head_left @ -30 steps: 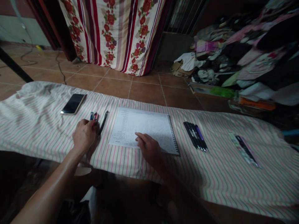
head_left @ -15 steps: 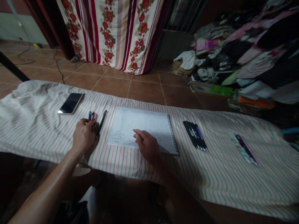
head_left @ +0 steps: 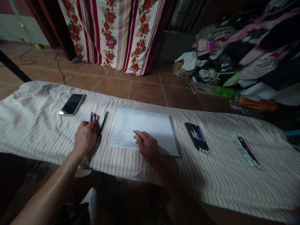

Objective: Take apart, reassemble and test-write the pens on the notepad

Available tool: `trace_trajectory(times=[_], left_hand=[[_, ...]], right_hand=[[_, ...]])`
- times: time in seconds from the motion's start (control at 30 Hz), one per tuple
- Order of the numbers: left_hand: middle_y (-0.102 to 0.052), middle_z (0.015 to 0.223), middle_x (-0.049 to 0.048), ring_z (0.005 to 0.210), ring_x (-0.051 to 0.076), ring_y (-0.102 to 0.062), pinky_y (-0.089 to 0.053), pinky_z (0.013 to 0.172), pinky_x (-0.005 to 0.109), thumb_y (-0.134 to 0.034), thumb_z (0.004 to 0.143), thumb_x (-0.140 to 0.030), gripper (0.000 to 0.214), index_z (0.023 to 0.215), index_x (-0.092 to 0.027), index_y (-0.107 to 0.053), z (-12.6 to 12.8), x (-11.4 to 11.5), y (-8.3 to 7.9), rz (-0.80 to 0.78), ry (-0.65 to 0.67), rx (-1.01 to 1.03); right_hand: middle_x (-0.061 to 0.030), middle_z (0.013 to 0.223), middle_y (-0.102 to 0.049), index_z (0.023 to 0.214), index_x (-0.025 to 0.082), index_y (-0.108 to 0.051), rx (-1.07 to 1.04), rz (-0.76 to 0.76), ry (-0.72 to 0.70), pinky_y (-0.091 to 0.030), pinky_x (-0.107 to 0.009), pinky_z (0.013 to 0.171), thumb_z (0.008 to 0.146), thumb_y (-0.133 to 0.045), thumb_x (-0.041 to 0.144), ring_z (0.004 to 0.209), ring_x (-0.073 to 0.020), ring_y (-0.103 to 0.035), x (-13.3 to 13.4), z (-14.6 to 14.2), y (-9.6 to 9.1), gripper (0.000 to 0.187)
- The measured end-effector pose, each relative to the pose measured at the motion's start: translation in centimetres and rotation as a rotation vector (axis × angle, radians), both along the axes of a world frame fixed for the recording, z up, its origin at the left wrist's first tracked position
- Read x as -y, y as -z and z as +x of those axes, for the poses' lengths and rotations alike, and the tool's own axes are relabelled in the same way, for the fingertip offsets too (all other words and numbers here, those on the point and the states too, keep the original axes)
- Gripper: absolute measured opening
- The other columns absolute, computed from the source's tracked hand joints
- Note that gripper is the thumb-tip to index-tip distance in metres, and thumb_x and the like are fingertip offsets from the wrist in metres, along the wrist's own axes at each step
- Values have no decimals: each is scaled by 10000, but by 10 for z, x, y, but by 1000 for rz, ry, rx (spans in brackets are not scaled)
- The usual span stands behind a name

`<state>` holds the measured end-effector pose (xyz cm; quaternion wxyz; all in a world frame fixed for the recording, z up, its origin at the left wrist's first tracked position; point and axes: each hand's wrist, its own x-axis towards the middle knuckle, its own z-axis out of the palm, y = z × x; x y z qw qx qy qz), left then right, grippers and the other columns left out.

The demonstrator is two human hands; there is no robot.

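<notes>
My left hand is closed at the near end of a small cluster of pens with blue and red ends. Its fingertips pinch a pen with a red and dark end, partly covered by the fingers. Just right of that hand, a black pen lies slanted on the striped cloth. My right hand rests on the lower part of a spiral notebook, its index finger stretched out and the others loosely bent, with nothing visible in it.
A phone lies at the left on the striped cloth. Right of the notebook are several dark pens and a purple one. Farther right lies another group of pens. A floral curtain and piled clothes stand beyond.
My left hand has shifted slightly, and more of the pen ends now show beyond its fingers. My right hand stays in place on the notebook.
</notes>
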<state>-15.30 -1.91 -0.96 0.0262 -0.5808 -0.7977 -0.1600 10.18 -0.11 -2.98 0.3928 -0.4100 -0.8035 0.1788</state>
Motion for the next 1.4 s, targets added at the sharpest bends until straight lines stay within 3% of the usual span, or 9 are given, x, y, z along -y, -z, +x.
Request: trace_trajectory(times=[0.5,0.6,0.7,0.8,1.0,1.1,1.23,1.33,1.4], left_hand=[[-647,1031,141,837,242,-644,-494,758,354,-472,815,-217,354,1109,-117,-642,9,-6,-6,98,-69,244],[-670,912,98,753,203,-640,-504,706,316,-571,774,-239,306,1042,-125,-665,10,-10,-9,177,-165,592],[-662,758,27,607,121,-602,-501,587,226,-635,734,-169,279,1008,-125,-661,16,-14,-14,313,-254,1198],[-646,715,15,556,66,-578,-510,558,162,-560,764,-22,200,922,-98,-658,28,-16,-23,337,-243,1688],[-680,895,98,625,67,-622,-543,578,132,-417,860,30,260,951,-76,-636,53,-14,-38,172,-150,2078],[-677,900,94,661,73,-630,-555,621,140,-397,868,31,274,949,-77,-636,63,-15,-39,156,-134,2152],[-677,860,83,656,77,-624,-548,619,142,-436,840,44,269,956,-76,-648,74,-18,-37,124,-89,2192],[-680,832,65,614,72,-615,-533,570,139,-479,823,39,249,940,-87,-658,83,-18,-37,97,-48,2191],[-679,807,47,593,69,-607,-517,540,137,-516,821,14,223,937,-103,-666,90,-16,-37,48,-39,2171]], right_hand=[[-52,810,-695,1056,167,-624,-5,30,2,-532,-274,688,914,-412,175,664,-139,-646,0,5,1,255],[-57,808,-695,1054,163,-630,-14,28,8,-529,-272,684,913,-415,177,672,-142,-647,0,7,0,258],[-58,803,-693,1056,169,-633,-13,19,10,-527,-276,691,911,-413,177,685,-148,-649,0,8,0,264],[-55,815,-696,1067,189,-633,-16,-6,9,-528,-286,702,911,-405,183,686,-149,-649,0,8,-1,276],[-69,816,-695,1043,189,-658,-61,-85,12,-525,-326,713,896,-408,216,682,-165,-642,3,7,-3,291],[-52,796,-683,998,205,-673,-182,-204,4,-525,-323,674,875,-459,265,634,-147,-619,6,6,-4,254],[-37,806,-660,1044,220,-631,-642,-635,-31,-503,-266,495,829,-555,441,618,-143,-601,7,-1,-25,317],[-59,1099,-635,1145,276,-566,-1149,-909,-237,-565,-364,693,802,-523,614,967,-206,-611,18,-8,-53,483],[-67,1277,-561,1266,343,-473,-1302,-1052,-427,-548,-465,771,813,-386,711,1167,-257,-526,47,-8,-63,590]])
